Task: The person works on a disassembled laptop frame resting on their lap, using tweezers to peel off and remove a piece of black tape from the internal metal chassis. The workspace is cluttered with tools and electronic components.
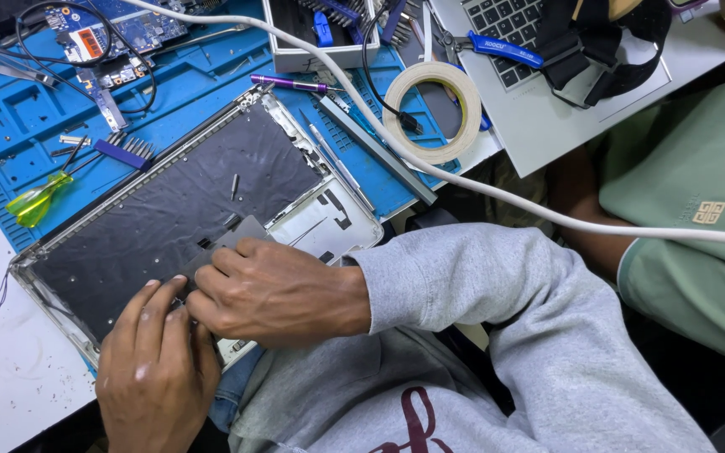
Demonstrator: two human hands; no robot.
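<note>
Blue work mat covers the table's far edge; on it lies an opened laptop shell, its dark sheet facing up. Both hands meet at the shell's near edge: right hand and left hand pinching a grey film strip.

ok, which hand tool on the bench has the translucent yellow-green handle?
The small screwdriver on the blue mat, left of the laptop shell; the purple one lies farther back.
</note>
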